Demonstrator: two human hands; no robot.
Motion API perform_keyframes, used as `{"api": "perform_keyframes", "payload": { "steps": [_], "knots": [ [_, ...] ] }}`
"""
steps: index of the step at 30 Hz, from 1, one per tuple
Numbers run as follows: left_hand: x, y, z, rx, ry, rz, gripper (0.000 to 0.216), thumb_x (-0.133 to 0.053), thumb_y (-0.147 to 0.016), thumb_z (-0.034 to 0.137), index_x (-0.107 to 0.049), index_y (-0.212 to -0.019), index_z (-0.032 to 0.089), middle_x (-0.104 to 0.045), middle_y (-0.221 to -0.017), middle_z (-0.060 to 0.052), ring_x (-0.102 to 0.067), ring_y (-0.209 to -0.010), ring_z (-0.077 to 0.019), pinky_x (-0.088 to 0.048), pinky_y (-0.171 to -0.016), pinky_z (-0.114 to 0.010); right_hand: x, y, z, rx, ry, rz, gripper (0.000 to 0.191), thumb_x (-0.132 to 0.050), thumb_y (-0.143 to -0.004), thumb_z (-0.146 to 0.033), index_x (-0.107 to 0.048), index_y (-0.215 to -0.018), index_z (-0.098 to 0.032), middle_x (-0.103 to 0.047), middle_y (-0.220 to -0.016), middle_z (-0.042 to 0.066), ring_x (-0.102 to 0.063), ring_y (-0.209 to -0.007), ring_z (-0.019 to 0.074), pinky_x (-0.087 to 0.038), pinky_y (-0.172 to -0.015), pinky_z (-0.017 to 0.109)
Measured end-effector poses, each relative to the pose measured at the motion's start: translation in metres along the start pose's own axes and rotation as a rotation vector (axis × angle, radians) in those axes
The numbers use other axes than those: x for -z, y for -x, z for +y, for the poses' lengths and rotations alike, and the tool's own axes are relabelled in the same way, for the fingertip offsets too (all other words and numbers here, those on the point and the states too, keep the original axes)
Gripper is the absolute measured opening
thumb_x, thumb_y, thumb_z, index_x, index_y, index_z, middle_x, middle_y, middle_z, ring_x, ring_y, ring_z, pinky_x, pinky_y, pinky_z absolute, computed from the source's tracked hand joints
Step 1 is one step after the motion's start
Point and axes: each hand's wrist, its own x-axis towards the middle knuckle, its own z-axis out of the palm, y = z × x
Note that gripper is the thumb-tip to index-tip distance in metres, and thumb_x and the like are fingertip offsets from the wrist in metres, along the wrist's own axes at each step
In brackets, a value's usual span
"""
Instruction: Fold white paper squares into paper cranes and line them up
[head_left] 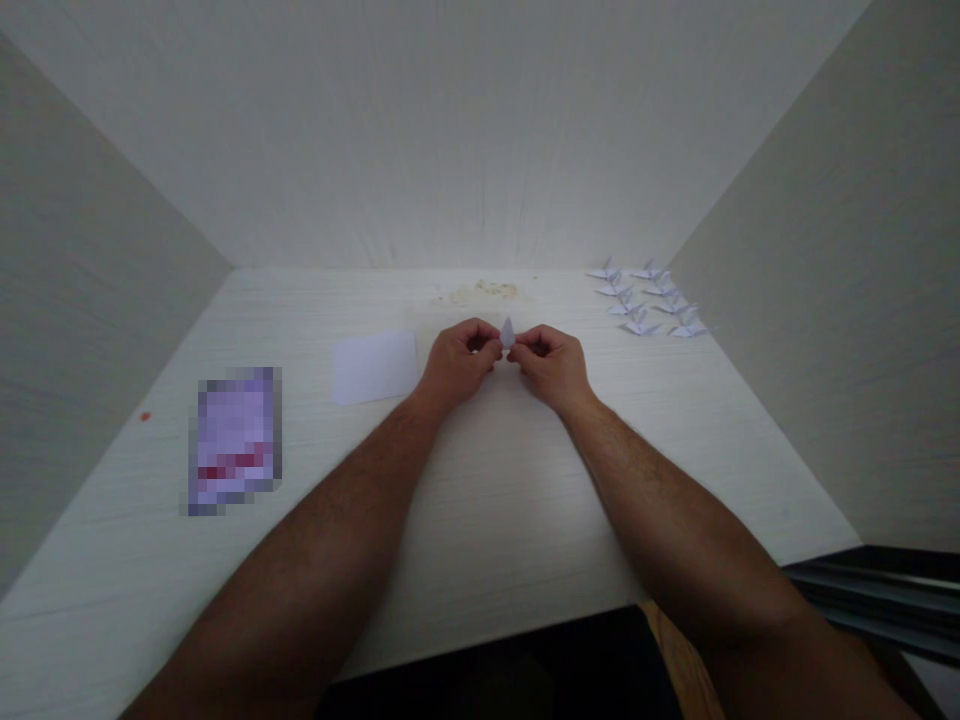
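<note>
A small folded piece of white paper [508, 332] stands pinched between both hands at the middle of the white desk [480, 500]. My left hand [457, 362] grips its left side with curled fingers. My right hand [551, 365] pinches its right side, fingers closed. Both hands rest on the desk surface. A blank white paper sheet [374, 366] lies flat just left of my left hand.
Several small folded white paper cranes [649, 298] sit in rows at the back right corner. A blurred purple packet [235, 440] lies at the left. Walls enclose the desk on three sides. A brownish stain [484, 291] marks the back. A dark object [877, 590] lies at the right front.
</note>
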Motion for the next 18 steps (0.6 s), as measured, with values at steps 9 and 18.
{"api": "perform_keyframes", "payload": {
  "steps": [9, 18],
  "knots": [
    [0.0015, -0.0008, -0.0005, -0.016, -0.013, -0.001, 0.008, -0.065, -0.075, 0.025, -0.062, -0.077, 0.018, -0.063, -0.065, 0.001, -0.056, -0.054, -0.0095, -0.049, -0.053, -0.022, 0.0, 0.0002, 0.0003, 0.0, -0.01, -0.005, 0.013, -0.071, -0.071, -0.031, -0.067, -0.074, -0.02, -0.07, -0.068, 0.001, -0.059, -0.06, 0.0126, -0.045, -0.057, 0.027],
    [-0.0001, -0.0013, -0.0018, -0.042, -0.021, 0.039, 0.011, -0.065, -0.073, 0.023, -0.06, -0.081, 0.019, -0.062, -0.067, 0.002, -0.054, -0.056, -0.0098, -0.046, -0.054, -0.023, -0.0006, 0.0003, -0.0033, 0.015, -0.044, 0.035, 0.016, -0.071, -0.069, -0.029, -0.061, -0.077, -0.021, -0.065, -0.067, -0.002, -0.057, -0.058, 0.0114, -0.047, -0.056, 0.027]
  ]
}}
